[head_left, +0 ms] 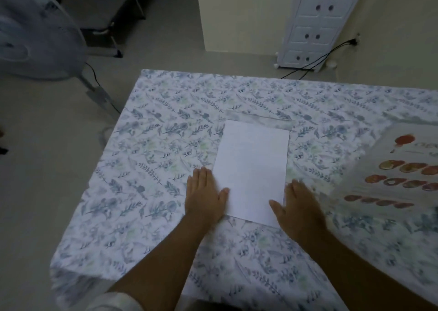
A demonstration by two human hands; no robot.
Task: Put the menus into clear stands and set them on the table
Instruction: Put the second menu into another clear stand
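From my head camera I look down on a table (pixel 151 159) covered in a white cloth printed with blue-grey and green leaves. The floor around it is pale. To my left stands a pedestal fan (pixel 35 33) with its cord trailing down; beyond it are the dark legs of some furniture. Across the room a white cabinet (pixel 317 21) with small round knobs stands against a cream wall, two black cables running from beside it to a wall socket.

I count one blank white sheet (pixel 252 166), which I take for a menu lying face-down, though no print shows. It lies flat near the middle of the table, its long axis running away from me, tipped slightly to the right at the far end. A clear stand (pixel 260 118) seems to lie at that far edge, its base showing as a faint band over the cloth; how it meets the sheet is hard to tell. One more menu (pixel 403 168), printed with rows of red and orange food pictures, lies at the right edge, blurred.

My left hand (pixel 205 194) lies open and flat, palm down, against the sheet's near left edge. My right hand (pixel 299 206) is open too, spread over the near right corner. Neither grips anything.
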